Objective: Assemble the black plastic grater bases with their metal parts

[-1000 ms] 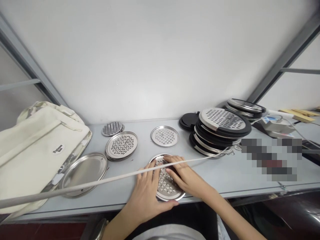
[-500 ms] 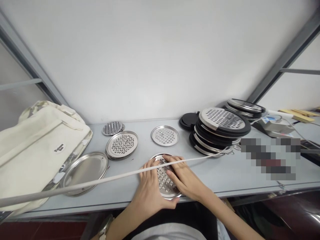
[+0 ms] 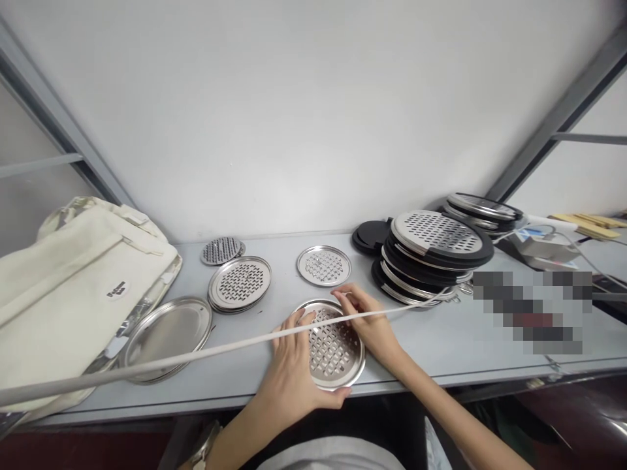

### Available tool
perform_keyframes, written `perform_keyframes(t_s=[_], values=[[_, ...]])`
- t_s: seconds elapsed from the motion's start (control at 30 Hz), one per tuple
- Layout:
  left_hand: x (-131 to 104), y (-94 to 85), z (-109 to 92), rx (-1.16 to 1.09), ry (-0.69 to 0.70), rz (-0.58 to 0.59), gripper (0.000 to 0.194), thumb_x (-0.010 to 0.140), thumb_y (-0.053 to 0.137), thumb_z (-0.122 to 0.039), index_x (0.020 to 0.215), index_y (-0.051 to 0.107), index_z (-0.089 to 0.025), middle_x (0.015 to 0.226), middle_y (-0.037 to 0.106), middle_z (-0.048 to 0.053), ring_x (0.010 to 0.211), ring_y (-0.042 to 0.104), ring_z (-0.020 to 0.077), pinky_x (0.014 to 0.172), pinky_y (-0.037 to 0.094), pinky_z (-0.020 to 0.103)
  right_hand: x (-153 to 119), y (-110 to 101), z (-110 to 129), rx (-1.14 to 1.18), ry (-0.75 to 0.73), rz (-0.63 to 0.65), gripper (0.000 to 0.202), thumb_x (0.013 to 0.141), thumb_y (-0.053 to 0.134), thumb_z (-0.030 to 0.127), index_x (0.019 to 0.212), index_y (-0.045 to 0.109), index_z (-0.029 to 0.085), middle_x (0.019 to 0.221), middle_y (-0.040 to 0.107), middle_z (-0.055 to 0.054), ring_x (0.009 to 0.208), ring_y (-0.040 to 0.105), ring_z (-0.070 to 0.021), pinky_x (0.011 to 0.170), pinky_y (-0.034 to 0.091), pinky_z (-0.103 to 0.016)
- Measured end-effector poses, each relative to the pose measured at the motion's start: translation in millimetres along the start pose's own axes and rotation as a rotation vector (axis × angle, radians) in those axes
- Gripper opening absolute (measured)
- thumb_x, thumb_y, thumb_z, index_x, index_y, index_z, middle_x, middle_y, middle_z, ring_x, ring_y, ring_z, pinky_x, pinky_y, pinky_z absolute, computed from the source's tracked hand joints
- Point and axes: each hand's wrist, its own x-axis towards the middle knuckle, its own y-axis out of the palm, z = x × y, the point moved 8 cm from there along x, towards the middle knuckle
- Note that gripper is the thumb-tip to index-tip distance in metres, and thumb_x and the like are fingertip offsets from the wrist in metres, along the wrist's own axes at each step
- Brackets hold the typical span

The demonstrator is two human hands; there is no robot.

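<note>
A round metal grater plate (image 3: pixel 330 356) with rows of raised holes lies near the table's front edge. My left hand (image 3: pixel 291 365) spans its left side, fingers over the far rim and thumb along the near rim. At its far right rim, my right hand (image 3: pixel 367 320) has thumb and fingertips drawn together against the edge. Behind it sits another round grater plate (image 3: pixel 323 266). To the left are a small stack of grater plates (image 3: pixel 240 284) and, beyond it, smaller grating discs (image 3: pixel 221 250).
Plain metal discs (image 3: pixel 169 333) lie beside a cream canvas bag (image 3: pixel 83 261) at left. A tall stack of black-rimmed grater lids (image 3: pixel 435 245) stands at right, near a black round piece (image 3: pixel 368 236). A white cord (image 3: pixel 220 350) crosses in front of my hands.
My right hand has lifted off the grater plate's face and moved to its far right rim, uncovering more holes. My left hand stays in place.
</note>
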Motion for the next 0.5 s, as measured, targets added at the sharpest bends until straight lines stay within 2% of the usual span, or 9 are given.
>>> perform_keyframes(t_s=[0.07,0.13,0.3,0.5], values=[[1,-0.1,0,-0.004,-0.001,0.015,0.106,0.049,0.077,-0.044,0.136,0.025,-0.016,0.14,0.033,0.018,0.131,0.026,0.0357,0.105,0.021,0.053,6,4,-11,0.228,0.153,0.023,0.028,0.084,0.055,0.048,0.089,0.056,0.02,0.042,0.031,0.01,0.036,0.026,-0.0077,0.037,0.02,-0.021],[2,-0.3,1,-0.006,-0.001,0.027,0.106,0.049,0.077,-0.044,0.136,0.025,-0.016,0.14,0.033,0.018,0.131,0.027,0.0364,0.104,0.02,0.053,8,11,-14,0.459,0.239,0.064,0.033,0.08,0.058,0.051,0.085,0.056,0.019,0.037,0.023,0.012,0.033,0.016,-0.0055,0.036,0.013,-0.021],[2,-1.5,3,-0.015,0.009,0.025,0.107,0.049,0.077,-0.045,0.137,0.023,-0.017,0.14,0.033,0.018,0.131,0.027,0.0357,0.105,0.021,0.052,7,21,-6,0.781,0.282,0.126,0.034,0.083,0.056,0.05,0.078,0.058,0.017,0.031,0.021,0.013,0.032,0.012,-0.0037,0.038,0.019,-0.02],[1,-0.8,4,-0.018,0.03,0.018,0.108,0.05,0.077,-0.045,0.138,0.02,-0.017,0.141,0.033,0.017,0.132,0.027,0.0337,0.106,0.022,0.05,5,23,-2,0.834,0.249,0.164,0.031,0.085,0.055,0.048,0.083,0.056,0.017,0.038,0.026,0.012,0.036,0.02,-0.0036,0.041,0.023,-0.018]])
